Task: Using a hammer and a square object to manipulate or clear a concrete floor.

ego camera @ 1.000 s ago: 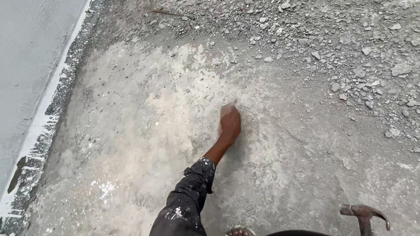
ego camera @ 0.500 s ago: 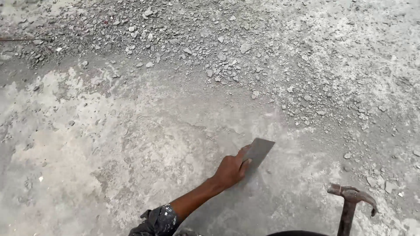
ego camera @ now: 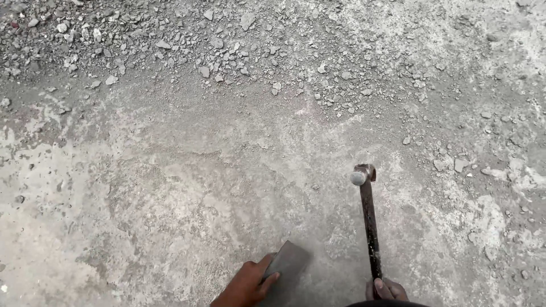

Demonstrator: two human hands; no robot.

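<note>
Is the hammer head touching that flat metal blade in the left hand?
Apart. The head view shows bare ground between the hammer head and the blade, which the left hand grips; the right hand holds the hammer's handle.

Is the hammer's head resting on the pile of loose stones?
No, the hammer has its head over bare swept ground, apart from the loose stones farther up.

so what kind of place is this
Likely a construction or road-repair spot: rough concrete ground, loose gravel, the left hand on a flat scraper blade, and the right hand holding a hammer.
</note>
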